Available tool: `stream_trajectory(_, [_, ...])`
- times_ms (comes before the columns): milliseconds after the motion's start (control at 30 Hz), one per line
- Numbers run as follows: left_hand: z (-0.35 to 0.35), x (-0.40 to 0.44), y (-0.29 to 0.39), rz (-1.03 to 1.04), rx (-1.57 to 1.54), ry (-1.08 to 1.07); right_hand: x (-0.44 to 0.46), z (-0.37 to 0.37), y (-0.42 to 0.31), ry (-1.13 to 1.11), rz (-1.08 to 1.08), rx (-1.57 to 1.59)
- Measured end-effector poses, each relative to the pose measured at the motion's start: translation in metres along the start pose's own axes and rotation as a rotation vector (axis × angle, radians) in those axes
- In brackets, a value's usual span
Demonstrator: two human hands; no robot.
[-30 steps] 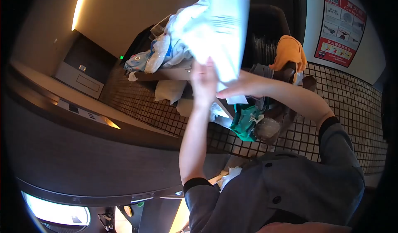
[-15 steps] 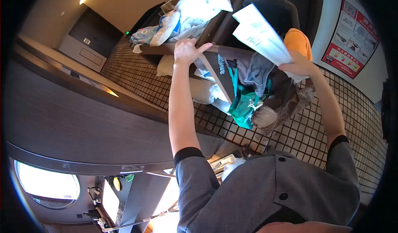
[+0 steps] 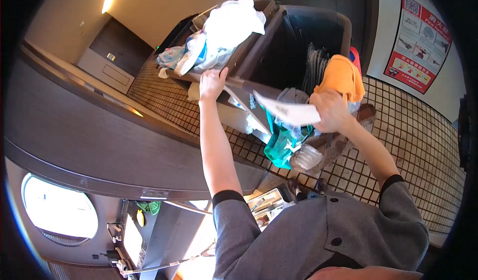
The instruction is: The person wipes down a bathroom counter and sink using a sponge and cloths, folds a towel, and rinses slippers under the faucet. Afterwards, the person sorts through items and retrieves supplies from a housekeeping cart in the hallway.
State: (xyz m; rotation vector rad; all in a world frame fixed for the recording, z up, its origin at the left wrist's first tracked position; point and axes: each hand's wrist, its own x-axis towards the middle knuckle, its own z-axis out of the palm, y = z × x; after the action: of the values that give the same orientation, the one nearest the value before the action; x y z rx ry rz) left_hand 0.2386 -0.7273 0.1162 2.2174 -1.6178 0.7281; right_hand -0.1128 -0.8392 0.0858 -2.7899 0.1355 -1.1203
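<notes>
My left hand (image 3: 213, 84) is closed over the near rim of a dark brown cart (image 3: 238, 82), its thumb raised. In my right hand (image 3: 332, 112) is white paper (image 3: 286, 110), smeared by motion and pointing left over the front of the cart. An orange cloth (image 3: 342, 76) hangs on the cart's right corner, just beyond my right hand. Below the paper hang a green bag (image 3: 281, 148), a greyish cloth (image 3: 295, 97) and a clear-wrapped bundle (image 3: 305, 158). The cart's right-hand bin (image 3: 279, 61) gapes open, with a bristly brush (image 3: 314, 67) along its right side.
White plastic bags (image 3: 231, 23) fill the cart's left bin. A dark counter (image 3: 124, 145) runs along the left, with a round mirror (image 3: 59, 208) below it. Brown tiles (image 3: 398, 130) cover the floor. A red and white poster (image 3: 420, 41) is on the right wall.
My right hand has moved left and down with the paper, which has swung from upright to nearly level. My left hand keeps its hold on the rim. The bin now shows more fully.
</notes>
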Motion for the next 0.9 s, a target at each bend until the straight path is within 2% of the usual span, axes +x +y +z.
stream_trajectory(267, [-0.024,-0.024,0.024,0.041,-0.119,0.064,-0.028,-0.034,-0.025,-0.102,-0.168,0.08])
stream_trajectory(533, [-0.056,-0.039,0.066,0.013,-0.075,0.099,-0.047,-0.076,-0.032,-0.086,-0.305,0.21])
stream_trajectory(667, [-0.057,-0.051,0.104,0.024,-0.102,0.218,-0.084,-0.092,-0.026,-0.079,-0.265,0.24])
stream_trajectory(733, [-0.064,-0.054,0.122,0.004,-0.092,0.206,-0.101,-0.102,-0.021,-0.109,-0.235,0.243])
stream_trajectory(800, [-0.063,-0.057,0.143,-0.036,-0.089,0.221,-0.123,-0.11,-0.016,-0.102,-0.077,0.328])
stream_trajectory(867, [-0.057,-0.062,0.158,-0.042,-0.088,0.306,-0.124,-0.129,-0.043,-0.083,0.06,0.094])
stream_trajectory(900, [-0.059,-0.067,0.167,-0.066,-0.081,0.281,-0.127,-0.142,-0.042,-0.164,0.074,0.121])
